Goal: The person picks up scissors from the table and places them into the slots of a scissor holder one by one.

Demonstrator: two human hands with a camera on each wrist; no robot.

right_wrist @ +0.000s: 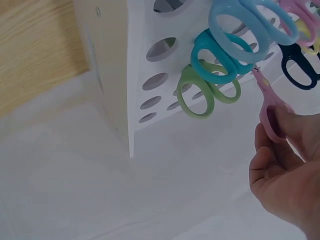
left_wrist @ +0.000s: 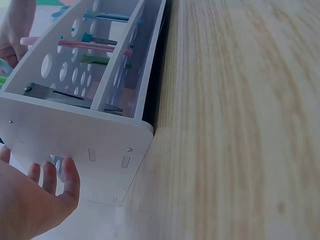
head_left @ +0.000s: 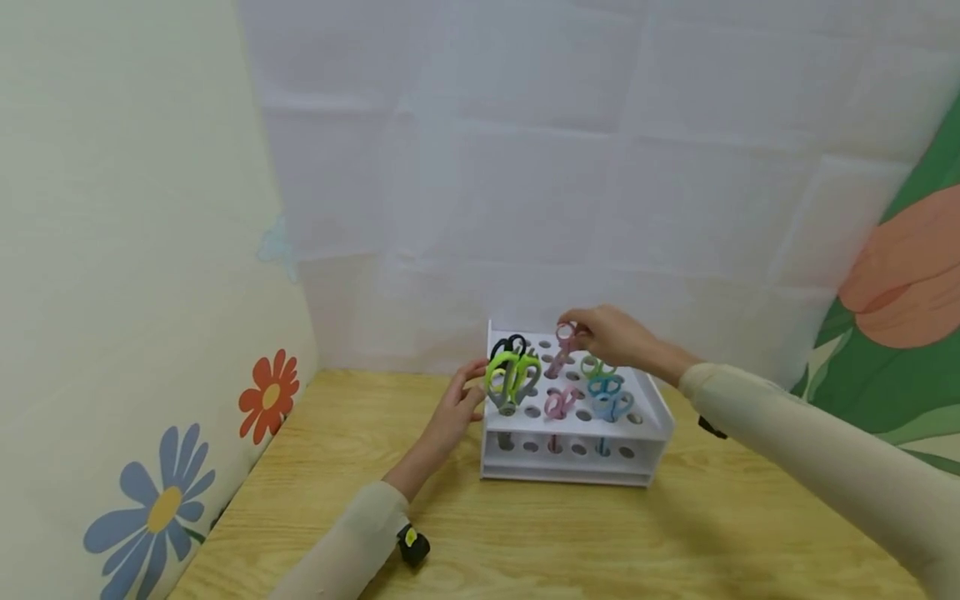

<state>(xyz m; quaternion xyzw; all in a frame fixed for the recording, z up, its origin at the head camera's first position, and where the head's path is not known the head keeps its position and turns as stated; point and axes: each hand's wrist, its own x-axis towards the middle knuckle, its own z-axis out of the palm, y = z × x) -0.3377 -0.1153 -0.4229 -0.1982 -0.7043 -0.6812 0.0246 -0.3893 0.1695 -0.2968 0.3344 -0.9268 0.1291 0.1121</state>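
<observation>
A white two-tier rack (head_left: 570, 430) with round holes stands on the table. My right hand (head_left: 611, 335) pinches pink scissors (right_wrist: 264, 86) by the handle, their blades pointing down at a hole toward the rack's back. At the rack's left side is my left hand (left_wrist: 30, 200), fingertips right at the side panel by its cut-out. Other scissors stand handles up in the rack: lime-and-grey ones (head_left: 528, 367) and black-handled ones at left, a second pink pair (head_left: 557, 407) in front, teal (right_wrist: 220, 57), light blue (right_wrist: 215, 32) and green ones (right_wrist: 202, 116) at right.
The rack rests on a wood-grain table (head_left: 570, 542), close to a white sheet (head_left: 525, 208) hanging behind. A flower-patterned panel (head_left: 150, 292) borders the table on the left, and a leafy one (head_left: 915, 333) on the right.
</observation>
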